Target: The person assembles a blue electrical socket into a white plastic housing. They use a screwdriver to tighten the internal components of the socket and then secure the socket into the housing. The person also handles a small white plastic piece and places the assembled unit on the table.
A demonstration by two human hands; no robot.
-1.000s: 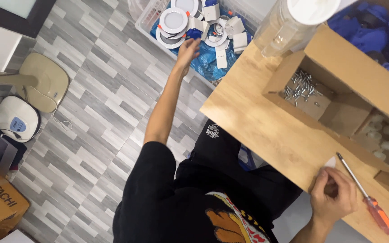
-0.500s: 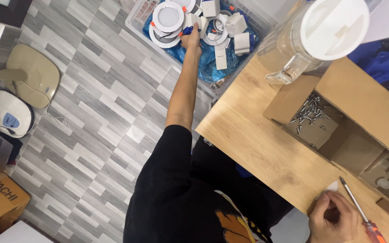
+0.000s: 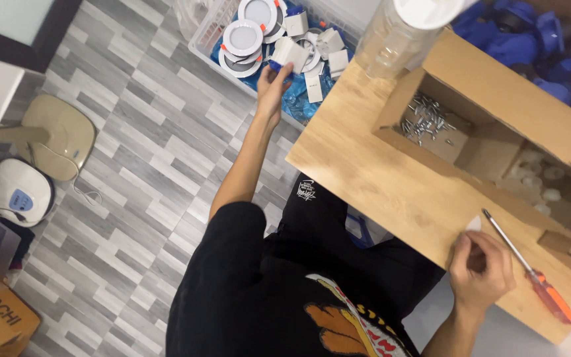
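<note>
The room is evenly and brightly lit, soft light with no hard glare. The table (image 3: 391, 178) shows a warm, clean tone. The cardboard box (image 3: 497, 112) throws shade over its own inside, so the screws there sit dim. The left hand (image 3: 273, 82) is slightly smeared by motion, and the white part in its grip looks soft. The right hand (image 3: 480, 271) is sharper. Well away from the left grip, the clear plastic jar (image 3: 401, 33) at the top edge is blurred and stretched, and straight lines bow towards the corners.
</note>
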